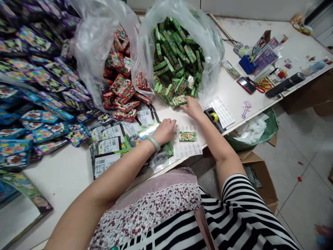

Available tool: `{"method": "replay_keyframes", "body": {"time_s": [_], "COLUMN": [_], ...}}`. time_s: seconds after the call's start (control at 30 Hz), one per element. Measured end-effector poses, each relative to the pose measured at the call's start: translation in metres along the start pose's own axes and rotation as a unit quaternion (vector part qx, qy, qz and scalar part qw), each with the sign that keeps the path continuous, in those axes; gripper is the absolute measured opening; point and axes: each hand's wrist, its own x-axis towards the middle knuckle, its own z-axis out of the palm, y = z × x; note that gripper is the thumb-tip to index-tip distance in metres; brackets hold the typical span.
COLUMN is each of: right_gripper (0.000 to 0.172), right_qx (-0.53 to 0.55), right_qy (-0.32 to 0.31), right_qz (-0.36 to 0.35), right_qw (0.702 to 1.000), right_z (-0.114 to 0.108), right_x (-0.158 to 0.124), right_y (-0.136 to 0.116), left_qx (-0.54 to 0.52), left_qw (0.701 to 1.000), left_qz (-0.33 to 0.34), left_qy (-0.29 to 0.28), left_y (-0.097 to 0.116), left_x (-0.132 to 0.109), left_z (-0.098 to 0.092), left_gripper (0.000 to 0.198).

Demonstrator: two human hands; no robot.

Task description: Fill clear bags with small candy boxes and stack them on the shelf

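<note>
My right hand (192,108) reaches to the mouth of a clear plastic bag (215,45), its fingers closed on a small green printed box (178,101) at the front of the pile. Many similar green boxes (177,52) fill that bag. Lower and to the left, my left hand (164,132) rests with bent fingers by the left edge of a white sheet of round stickers (191,150). Its fingertips are hidden, so I cannot make out what they hold. Another green box (187,136) lies flat on the sheet, to the right of my left hand.
Red boxes (125,88) spill from a second bag; purple boxes (39,41) and blue boxes (15,151) pile up at left. Flat printed cartons (106,146) lie by my left arm. At right are a tape dispenser (214,118), phone (246,85), scissors (263,85) and black bottle (284,85).
</note>
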Motion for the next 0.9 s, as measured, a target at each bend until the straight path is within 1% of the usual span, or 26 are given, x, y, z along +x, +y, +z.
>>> {"method": "replay_keyframes", "body": {"time_s": [0.07, 0.13, 0.17, 0.23, 0.3, 0.37, 0.43, 0.5, 0.53, 0.57, 0.6, 0.63, 0.7, 0.77, 0.8, 0.83, 0.87, 0.9], "right_gripper": [0.06, 0.067, 0.068, 0.064, 0.054, 0.046, 0.043, 0.042, 0.042, 0.043, 0.046, 0.05, 0.064, 0.081, 0.084, 0.083, 0.079, 0.075], "right_qx": [-0.016, -0.009, 0.019, 0.114, 0.206, 0.249, 0.287, 0.349, 0.374, 0.389, 0.387, 0.367, 0.292, 0.209, 0.176, 0.153, 0.138, 0.131], "right_qy": [0.02, 0.026, 0.029, 0.036, 0.04, 0.027, -0.006, -0.059, -0.085, -0.099, -0.098, -0.085, -0.051, -0.034, -0.034, -0.032, -0.029, -0.026], "right_qz": [0.054, 0.095, 0.111, 0.126, 0.115, 0.093, 0.051, -0.024, -0.066, -0.104, -0.135, -0.164, -0.227, -0.286, -0.309, -0.324, -0.335, -0.344], "right_qw": [0.998, 0.995, 0.993, 0.985, 0.971, 0.964, 0.957, 0.935, 0.921, 0.91, 0.907, 0.912, 0.928, 0.934, 0.934, 0.933, 0.932, 0.93], "right_z": [0.01, 0.016, 0.018, 0.017, 0.013, 0.008, 0.005, 0.005, 0.006, 0.007, 0.009, 0.011, 0.017, 0.024, 0.028, 0.031, 0.033, 0.035], "right_x": [0.022, 0.035, 0.039, 0.041, 0.038, 0.028, 0.013, -0.006, -0.016, -0.025, -0.035, -0.043, -0.059, -0.071, -0.075, -0.078, -0.081, -0.082], "right_y": [-0.007, -0.009, -0.008, -0.002, 0.002, 0.002, -0.006, -0.021, -0.031, -0.042, -0.054, -0.066, -0.09, -0.111, -0.12, -0.126, -0.129, -0.13], "left_qx": [-0.009, -0.047, -0.076, -0.153, -0.254, -0.369, -0.475, -0.558, -0.588, -0.61, -0.624, -0.632, -0.635, -0.626, -0.617, -0.606, -0.587, -0.557], "left_qw": [1.0, 0.998, 0.995, 0.985, 0.96, 0.914, 0.854, 0.802, 0.784, 0.77, 0.759, 0.749, 0.731, 0.721, 0.723, 0.732, 0.749, 0.777], "left_qz": [0.013, 0.027, 0.03, 0.02, -0.014, -0.061, -0.1, -0.114, -0.112, -0.106, -0.101, -0.101, -0.122, -0.156, -0.169, -0.174, -0.169, -0.155], "left_qy": [0.024, 0.042, 0.051, 0.076, 0.114, 0.159, 0.186, 0.179, 0.167, 0.156, 0.157, 0.171, 0.218, 0.253, 0.259, 0.259, 0.256, 0.25], "left_y": [-0.004, -0.012, -0.017, -0.027, -0.036, -0.04, -0.04, -0.038, -0.036, -0.035, -0.034, -0.035, -0.038, -0.044, -0.048, -0.052, -0.057, -0.062], "left_x": [-0.008, -0.016, -0.019, -0.025, -0.029, -0.031, -0.034, -0.039, -0.043, -0.047, -0.052, -0.058, -0.071, -0.088, -0.097, -0.108, -0.12, -0.133], "left_z": [-0.004, -0.006, -0.006, -0.005, -0.005, -0.008, -0.015, -0.024, -0.028, -0.032, -0.036, -0.039, -0.042, -0.042, -0.04, -0.038, -0.036, -0.033], "left_gripper": [0.052, 0.048, 0.044, 0.035, 0.029, 0.029, 0.036, 0.045, 0.048, 0.051, 0.053, 0.053, 0.052, 0.052, 0.052, 0.053, 0.056, 0.061]}}
